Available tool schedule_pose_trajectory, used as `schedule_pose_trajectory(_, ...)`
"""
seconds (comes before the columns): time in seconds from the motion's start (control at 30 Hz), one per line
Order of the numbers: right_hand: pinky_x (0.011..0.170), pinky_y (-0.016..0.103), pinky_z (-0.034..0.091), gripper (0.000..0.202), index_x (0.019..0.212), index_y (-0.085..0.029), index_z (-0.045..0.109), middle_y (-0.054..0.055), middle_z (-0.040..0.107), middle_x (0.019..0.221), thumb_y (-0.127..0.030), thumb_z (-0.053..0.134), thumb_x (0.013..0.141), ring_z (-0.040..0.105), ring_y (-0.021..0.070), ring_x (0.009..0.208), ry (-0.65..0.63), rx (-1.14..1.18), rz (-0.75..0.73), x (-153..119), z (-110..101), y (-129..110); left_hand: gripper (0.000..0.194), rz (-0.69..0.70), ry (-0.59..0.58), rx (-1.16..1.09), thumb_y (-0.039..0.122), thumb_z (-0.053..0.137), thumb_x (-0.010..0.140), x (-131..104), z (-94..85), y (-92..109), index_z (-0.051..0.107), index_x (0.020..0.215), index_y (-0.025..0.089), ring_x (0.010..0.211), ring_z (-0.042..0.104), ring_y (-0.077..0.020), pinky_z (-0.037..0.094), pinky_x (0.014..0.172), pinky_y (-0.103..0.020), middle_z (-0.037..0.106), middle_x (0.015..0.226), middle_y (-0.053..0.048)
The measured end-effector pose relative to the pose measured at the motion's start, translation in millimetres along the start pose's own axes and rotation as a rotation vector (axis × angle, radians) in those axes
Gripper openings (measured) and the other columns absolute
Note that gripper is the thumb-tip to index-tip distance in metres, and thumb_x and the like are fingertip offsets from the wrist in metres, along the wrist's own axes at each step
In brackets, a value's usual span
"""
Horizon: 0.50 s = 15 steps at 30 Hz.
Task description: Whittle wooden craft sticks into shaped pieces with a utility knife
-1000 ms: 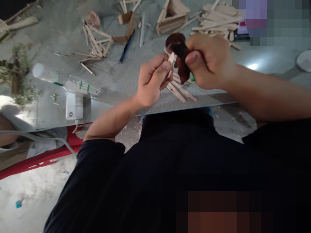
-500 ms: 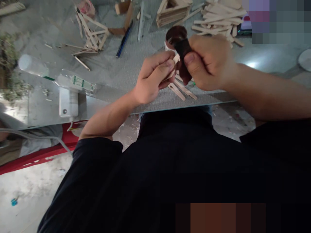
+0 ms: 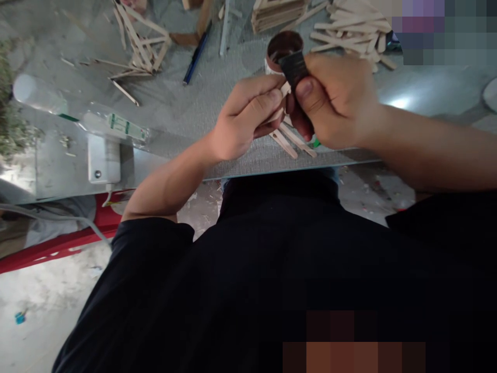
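Near the table's front edge, my left hand [image 3: 248,118] is closed on a pale wooden stick [image 3: 285,90], its tip sticking out past the thumb. My right hand [image 3: 330,98] grips a dark flat piece [image 3: 294,67] between thumb and fingers, close beside that stick's tip. Just behind both hands stands a round container [image 3: 274,49] with a brown rim, partly covered by the dark piece. Below the hands, loose wooden sticks [image 3: 285,144] lie on the glass tabletop, next to a small green object [image 3: 317,142] partly hidden by my right hand.
A heap of wooden sticks [image 3: 349,31] and a stacked stick frame [image 3: 277,15] lie at the back. Left of them are a blue pen [image 3: 196,59], a joined stick structure [image 3: 149,52], a clear bottle [image 3: 42,97] and a white power box [image 3: 104,159].
The view has shifted slightly, so the table items at the left appear further left and higher. Both hands keep their holds, and the dark piece is turned a little.
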State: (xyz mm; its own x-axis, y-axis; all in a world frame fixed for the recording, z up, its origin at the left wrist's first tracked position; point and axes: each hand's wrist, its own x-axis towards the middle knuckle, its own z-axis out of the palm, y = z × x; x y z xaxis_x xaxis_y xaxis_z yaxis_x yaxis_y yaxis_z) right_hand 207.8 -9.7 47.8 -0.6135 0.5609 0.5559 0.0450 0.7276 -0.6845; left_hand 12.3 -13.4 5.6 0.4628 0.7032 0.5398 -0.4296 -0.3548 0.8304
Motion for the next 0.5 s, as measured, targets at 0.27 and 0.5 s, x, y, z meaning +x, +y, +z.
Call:
schedule_pose_trajectory(0.27,0.047,0.030,0.033,0.045,0.086,-0.021,0.056,-0.004,0.055,0.052,-0.056,0.061,0.115,0.048,0.0113,0.042,0.014,0.073,0.041,-2,3,-3,0.060,-0.042,0.041,0.034,0.065,0.055,0.113,1,7.1,14,0.054,0.074,0.019,0.035,0.016,-0.0004,0.012,0.041,-0.018,0.032,0.054,0.008)
schedule_pose_trajectory(0.5,0.051,0.025,0.032,0.053,0.089,-0.020,0.053,-0.004,0.054,0.059,-0.059,0.042,0.122,0.050,0.0094,0.050,-0.061,-0.038,0.074,-1,0,-8,0.054,-0.128,0.076,0.010,0.053,0.060,0.112,1,7.1,13,0.050,0.070,0.019,0.037,0.017,0.0002,0.013,0.042,-0.016,0.036,0.056,0.007)
